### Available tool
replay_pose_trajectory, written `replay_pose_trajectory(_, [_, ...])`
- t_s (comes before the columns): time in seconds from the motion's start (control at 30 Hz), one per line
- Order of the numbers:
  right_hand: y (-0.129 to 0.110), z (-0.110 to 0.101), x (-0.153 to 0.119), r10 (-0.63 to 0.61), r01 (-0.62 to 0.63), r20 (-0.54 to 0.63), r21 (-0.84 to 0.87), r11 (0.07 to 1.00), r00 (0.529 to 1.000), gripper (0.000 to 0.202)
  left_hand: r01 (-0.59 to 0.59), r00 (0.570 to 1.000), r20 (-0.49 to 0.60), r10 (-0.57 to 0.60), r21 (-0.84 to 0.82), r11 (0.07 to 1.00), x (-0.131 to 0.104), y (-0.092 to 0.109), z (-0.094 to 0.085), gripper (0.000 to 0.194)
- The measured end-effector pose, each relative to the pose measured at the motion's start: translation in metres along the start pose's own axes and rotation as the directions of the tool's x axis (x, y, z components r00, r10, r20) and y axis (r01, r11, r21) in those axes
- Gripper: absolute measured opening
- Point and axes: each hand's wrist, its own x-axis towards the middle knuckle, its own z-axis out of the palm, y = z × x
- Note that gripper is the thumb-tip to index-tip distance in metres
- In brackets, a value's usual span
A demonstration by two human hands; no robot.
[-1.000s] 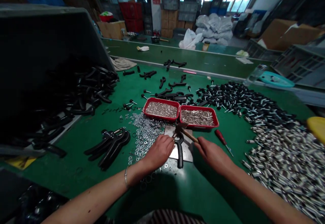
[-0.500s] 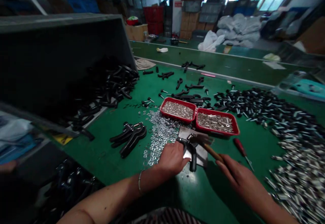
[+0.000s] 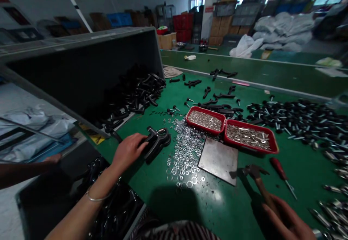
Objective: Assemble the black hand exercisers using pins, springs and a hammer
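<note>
While the table [image 3: 233,209] holds the same spread of parts, the view has swung left, so that more of the crate [image 3: 81,39] shows, far left of the plate [image 3: 219,160]. A co-worker's forearm [image 3: 25,173] also reaches further into sight beyond the plate's left side. Both trays [image 3: 203,128] stay just behind the plate.

The clearest change is at the plate itself: the black clamp that lay across it half a second ago is off it. By my reading, work on that piece at the plate has stopped, at least for now. The clamps [image 3: 157,144] lie in a small pile left of the plate, past the washers [image 3: 187,149].

Stretched out to that pile, the left arm leaves the left hand [image 3: 129,153] palm down at the handle ends, fingers forward and slightly bent. Whether its grip has hold of a clamp, I cannot tell. The right hand [image 3: 288,214] has drawn back to the near right of the plate, its grip closed round the handle of the hammer [image 3: 262,187]. The hammer's head points away, just beside the plate's right edge, near the screwdriver [image 3: 280,171].
</note>
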Motion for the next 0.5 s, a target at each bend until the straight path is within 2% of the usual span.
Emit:
replay_pose_trajectory(0.07, [0.008,0.004,0.004,-0.18,0.177,-0.013,-0.101,0.979,0.984,0.051,0.021,1.0,0.005,-0.021,0.052,0.998,-0.003,-0.01,-0.004,0.029])
replay_pose_trajectory(0.1, [0.011,0.006,0.008,-0.263,0.258,-0.011,-0.153,0.954,0.965,0.049,0.019,1.0,-0.021,-0.018,0.072,0.997,-0.004,-0.005,-0.004,0.03])
replay_pose_trajectory(0.17, [0.012,0.01,0.015,-0.359,0.349,0.003,-0.244,0.905,0.933,0.045,-0.019,0.996,-0.09,0.025,0.069,0.997,-0.005,0.021,0.002,0.032])
replay_pose_trajectory(0.23, [0.008,0.012,0.014,-0.385,0.371,0.007,-0.291,0.882,0.923,0.042,-0.105,0.993,-0.058,0.106,0.021,0.994,-0.006,0.057,0.018,0.033])
replay_pose_trajectory(0.3, [-0.002,0.01,0.007,-0.394,0.372,-0.016,-0.291,0.881,0.919,0.038,-0.169,0.982,0.09,0.166,0.02,0.985,-0.007,0.09,0.04,0.037])
replay_pose_trajectory(0.33, [-0.007,0.008,0.003,-0.397,0.372,-0.033,-0.283,0.884,0.917,0.036,-0.171,0.974,0.158,0.159,0.06,0.984,-0.008,0.103,0.051,0.039])
replay_pose_trajectory(0.4, [-0.013,-0.001,-0.001,-0.395,0.361,-0.066,-0.292,0.886,0.916,0.033,-0.15,0.966,0.234,0.11,0.16,0.976,-0.005,0.116,0.071,0.039])
replay_pose_trajectory(0.5, [-0.003,-0.029,0.003,-0.355,0.293,-0.121,-0.354,0.888,0.927,0.029,-0.203,0.946,0.287,0.148,0.172,0.964,0.007,0.111,0.089,0.034])
